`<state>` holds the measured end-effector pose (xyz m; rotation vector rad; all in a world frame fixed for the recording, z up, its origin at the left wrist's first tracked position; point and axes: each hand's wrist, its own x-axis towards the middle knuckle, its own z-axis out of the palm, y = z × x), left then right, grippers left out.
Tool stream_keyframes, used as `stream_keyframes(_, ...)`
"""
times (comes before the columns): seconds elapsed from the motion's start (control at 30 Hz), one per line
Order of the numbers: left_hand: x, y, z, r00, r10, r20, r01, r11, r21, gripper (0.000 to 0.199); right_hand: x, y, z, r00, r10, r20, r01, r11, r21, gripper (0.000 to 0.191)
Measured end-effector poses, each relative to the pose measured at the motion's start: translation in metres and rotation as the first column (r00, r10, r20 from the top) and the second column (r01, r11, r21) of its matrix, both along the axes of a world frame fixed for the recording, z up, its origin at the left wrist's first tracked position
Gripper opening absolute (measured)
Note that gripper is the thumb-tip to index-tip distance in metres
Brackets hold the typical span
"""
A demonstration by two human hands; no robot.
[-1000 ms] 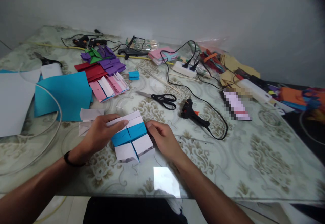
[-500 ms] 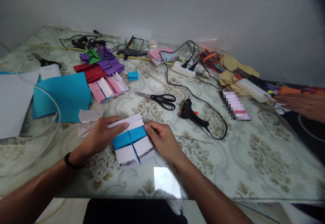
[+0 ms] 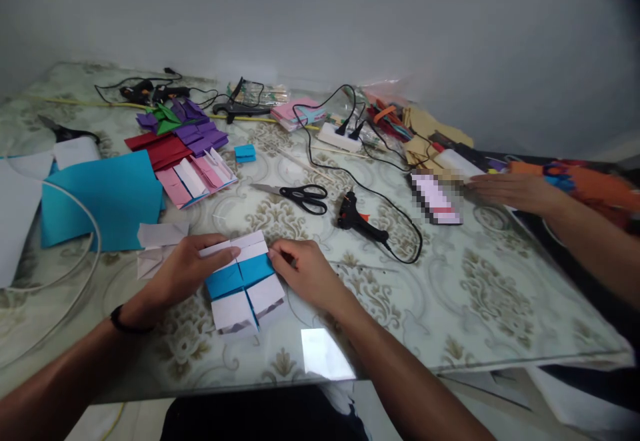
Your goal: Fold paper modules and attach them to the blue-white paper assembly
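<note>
A folded blue and white paper (image 3: 255,269) lies near the table's front edge, creased into bands with a slit down its middle. My left hand (image 3: 193,264) grips its upper left part, the thumb on top of the white band. At its upper right edge, my right hand (image 3: 305,271) pinches the paper between thumb and curled fingers. Behind the paper are black-handled scissors (image 3: 304,198) and a black glue gun (image 3: 361,219). Folded pale papers (image 3: 163,235) sit just left of my left hand.
Blue sheets (image 3: 107,201) and a white sheet (image 3: 17,207) cover the left side. Pink, red and purple folded papers (image 3: 203,135) lie farther back. A power strip (image 3: 340,137) trails black cables. At the right, another person's hand (image 3: 515,191) reaches over the table's edge.
The view has swung right, shifting the table's things leftward. The other person's hand and forearm now extend farther over the table. My hands keep their hold on the folded paper.
</note>
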<state>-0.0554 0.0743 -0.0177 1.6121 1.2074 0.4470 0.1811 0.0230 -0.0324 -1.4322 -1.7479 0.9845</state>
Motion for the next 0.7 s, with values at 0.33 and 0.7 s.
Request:
stream_keyframes(0.33, -0.008, -0.001, 0.005, 0.996, -0.076, -0.051, 0.080, 0.994, 0.075, 0.046, 0.008, -0.001, 0.009, 0.996, 0.001, 0.085, -0.010, 0.994, 0.112, 0.024)
stream_keyframes(0.7, -0.008, 0.010, -0.002, 0.988, -0.084, -0.127, 0.116, 0.957, 0.265, 0.052, 0.001, 0.001, 0.003, 0.999, -0.037, -0.003, 0.037, 0.985, 0.168, 0.018)
